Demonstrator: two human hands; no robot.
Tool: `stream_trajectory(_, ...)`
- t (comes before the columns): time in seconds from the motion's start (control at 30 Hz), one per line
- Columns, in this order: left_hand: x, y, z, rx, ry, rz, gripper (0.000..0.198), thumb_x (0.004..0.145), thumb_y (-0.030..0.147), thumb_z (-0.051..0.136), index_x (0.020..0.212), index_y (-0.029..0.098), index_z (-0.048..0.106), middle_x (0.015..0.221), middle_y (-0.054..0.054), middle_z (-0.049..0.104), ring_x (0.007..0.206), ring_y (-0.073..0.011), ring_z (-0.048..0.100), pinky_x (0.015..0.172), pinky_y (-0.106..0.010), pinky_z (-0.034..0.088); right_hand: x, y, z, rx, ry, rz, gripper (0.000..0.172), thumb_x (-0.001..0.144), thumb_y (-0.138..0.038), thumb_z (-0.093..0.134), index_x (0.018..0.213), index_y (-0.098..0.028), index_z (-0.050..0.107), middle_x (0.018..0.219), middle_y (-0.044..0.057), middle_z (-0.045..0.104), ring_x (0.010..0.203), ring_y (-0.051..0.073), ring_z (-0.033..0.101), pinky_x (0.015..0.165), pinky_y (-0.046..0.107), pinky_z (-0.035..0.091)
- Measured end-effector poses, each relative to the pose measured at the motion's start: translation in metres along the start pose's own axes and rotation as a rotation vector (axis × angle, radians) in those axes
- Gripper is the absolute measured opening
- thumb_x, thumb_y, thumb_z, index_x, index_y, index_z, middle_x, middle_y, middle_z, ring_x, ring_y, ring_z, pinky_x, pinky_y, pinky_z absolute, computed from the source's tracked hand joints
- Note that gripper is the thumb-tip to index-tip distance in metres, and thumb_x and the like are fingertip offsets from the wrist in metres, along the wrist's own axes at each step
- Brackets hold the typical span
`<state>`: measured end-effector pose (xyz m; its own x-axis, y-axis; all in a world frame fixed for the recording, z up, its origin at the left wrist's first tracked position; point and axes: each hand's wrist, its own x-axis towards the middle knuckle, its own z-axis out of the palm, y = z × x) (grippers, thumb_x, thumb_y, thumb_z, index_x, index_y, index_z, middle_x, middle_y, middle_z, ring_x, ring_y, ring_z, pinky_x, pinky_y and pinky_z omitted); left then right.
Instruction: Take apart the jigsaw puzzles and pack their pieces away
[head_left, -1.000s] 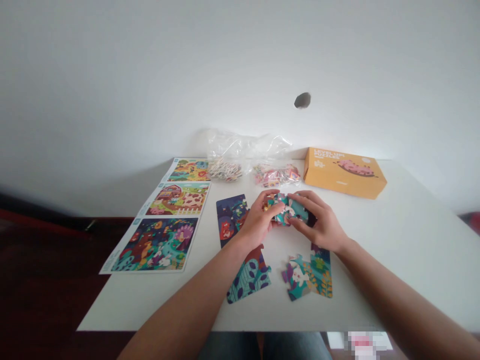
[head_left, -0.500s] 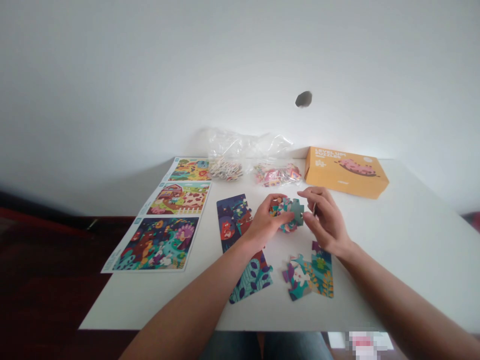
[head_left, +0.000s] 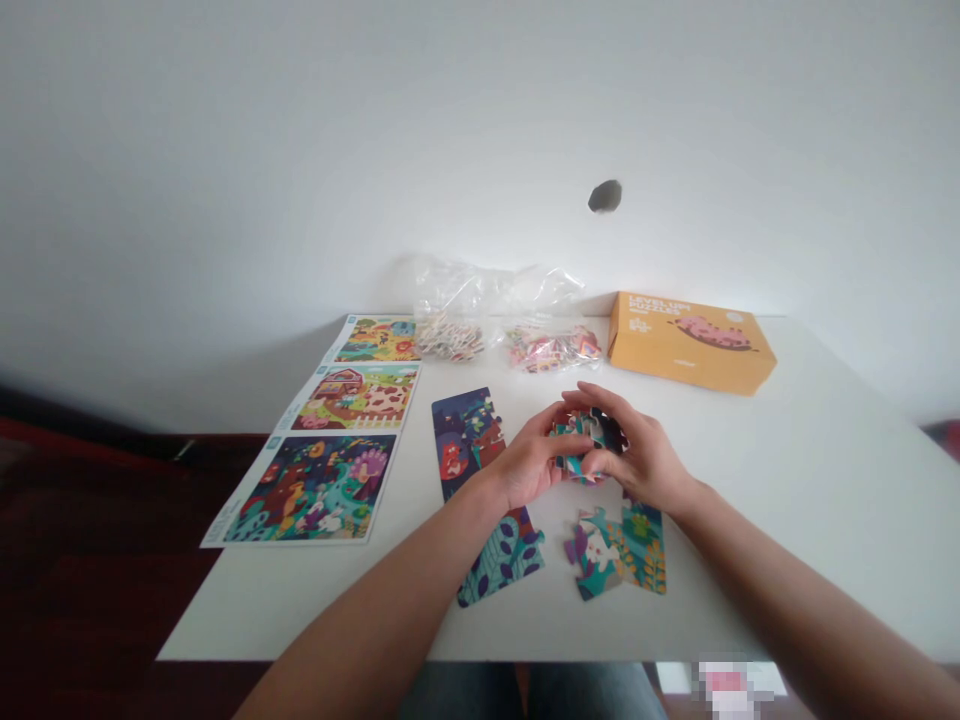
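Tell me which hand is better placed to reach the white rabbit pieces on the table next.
Right, probably: the right hand is nearer the white rabbit pieces, while the left hand is farther left. Both are occupied, holding the puzzle stack.

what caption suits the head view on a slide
Left hand and right hand hold puzzle pieces over a white table, yellow box behind.

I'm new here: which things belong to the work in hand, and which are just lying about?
In use:
Multicoloured cardboard puzzle pieces in left hand and right hand
Teal, navy and orange cardboard puzzle pieces lying flat nearby
White paper sheet with three pictures, probably a guide

Probably lying about:
Yellow rectangular cardboard box
Clear plastic bags of pieces
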<state>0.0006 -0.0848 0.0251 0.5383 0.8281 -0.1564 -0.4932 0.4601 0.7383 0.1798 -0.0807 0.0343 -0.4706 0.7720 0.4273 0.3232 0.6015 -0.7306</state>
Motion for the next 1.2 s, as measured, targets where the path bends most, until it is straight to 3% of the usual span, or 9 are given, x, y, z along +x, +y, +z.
stream_trajectory(0.17,0.001,-0.001,0.002,0.006,-0.021,-0.028,0.041,0.073,0.027,0.077,0.111,0.019,0.061,0.092,-0.003,0.061,0.067,-0.0114,0.061,0.062,-0.027,0.051,0.004,-0.001,0.001,-0.060,-0.103,-0.048,0.084,0.084,-0.061,0.059,0.152,-0.031,0.021,0.142,0.011,0.052,0.127,0.027,0.054,0.105,0.044,0.046)
stream_trajectory(0.3,0.003,-0.002,0.001,0.007,0.072,0.044,0.044,0.065,0.018,0.079,0.106,0.017,0.062,0.087,-0.003,0.064,0.068,-0.0149,0.063,0.059,-0.028,0.053,0.006,-0.003,-0.010,-0.149,-0.135,-0.038,0.089,0.088,-0.066,0.047,0.156,-0.030,0.002,0.153,0.014,0.037,0.140,0.030,0.036,0.112,0.054,0.035)
stream_trajectory(0.43,0.004,0.005,-0.004,-0.014,0.249,0.193,0.038,0.069,0.021,0.074,0.104,0.019,0.059,0.084,-0.002,0.066,0.066,-0.0145,0.064,0.059,-0.027,0.054,-0.027,-0.013,-0.016,-0.448,-0.173,0.173,0.110,0.080,-0.073,0.055,0.156,-0.021,-0.005,0.159,0.022,0.007,0.146,0.040,0.008,0.111,0.070,0.018)
stream_trajectory(0.53,0.005,0.011,-0.007,-0.102,0.337,0.301,0.031,0.071,0.023,0.072,0.098,0.021,0.057,0.086,0.000,0.068,0.070,-0.0144,0.066,0.069,-0.032,0.057,-0.063,-0.024,-0.003,-0.574,-0.325,0.185,0.119,0.071,-0.077,0.061,0.157,-0.019,0.003,0.159,0.024,-0.003,0.145,0.047,0.001,0.108,0.073,0.015)
stream_trajectory(0.63,0.006,0.015,-0.009,-0.202,0.368,0.323,0.027,0.071,0.021,0.073,0.094,0.020,0.058,0.085,0.001,0.069,0.074,-0.0143,0.068,0.076,-0.033,0.058,-0.071,-0.025,0.015,-0.651,-0.391,0.143,0.104,0.079,-0.077,0.051,0.156,-0.019,0.014,0.160,0.022,-0.002,0.146,0.045,-0.001,0.111,0.071,0.008)
stream_trajectory(0.8,0.003,0.023,-0.014,-0.295,0.417,0.358,0.021,0.071,0.023,0.072,0.088,0.017,0.061,0.082,-0.002,0.071,0.071,-0.0155,0.068,0.074,-0.032,0.059,-0.019,-0.004,0.029,-0.644,-0.412,0.106,0.094,0.081,-0.077,0.047,0.154,-0.021,0.025,0.160,0.020,0.006,0.146,0.043,0.000,0.112,0.069,0.006)
stream_trajectory(0.9,-0.001,0.028,-0.018,-0.330,0.435,0.384,0.017,0.071,0.021,0.071,0.084,0.016,0.060,0.082,-0.002,0.071,0.071,-0.0147,0.068,0.073,-0.031,0.059,0.006,0.005,0.028,-0.561,-0.411,0.063,0.092,0.079,-0.076,0.052,0.151,-0.021,0.033,0.160,0.020,0.014,0.147,0.041,0.008,0.113,0.067,0.006)
stream_trajectory(1.03,0.000,0.031,-0.019,-0.355,0.458,0.397,0.017,0.072,0.021,0.071,0.086,0.015,0.062,0.081,-0.003,0.071,0.072,-0.0149,0.068,0.073,-0.031,0.060,0.006,0.012,0.018,-0.362,-0.421,-0.016,0.090,0.074,-0.073,0.063,0.141,-0.016,0.047,0.154,0.021,0.030,0.145,0.038,0.021,0.117,0.060,0.011)
stream_trajectory(1.2,0.003,0.029,-0.018,-0.378,0.458,0.379,0.015,0.073,0.019,0.070,0.086,0.015,0.063,0.080,-0.003,0.072,0.071,-0.0155,0.068,0.071,-0.033,0.061,0.000,0.014,0.011,-0.270,-0.366,-0.041,0.064,0.076,-0.059,0.071,0.122,-0.015,0.060,0.147,0.021,0.039,0.141,0.034,0.030,0.115,0.053,0.026)
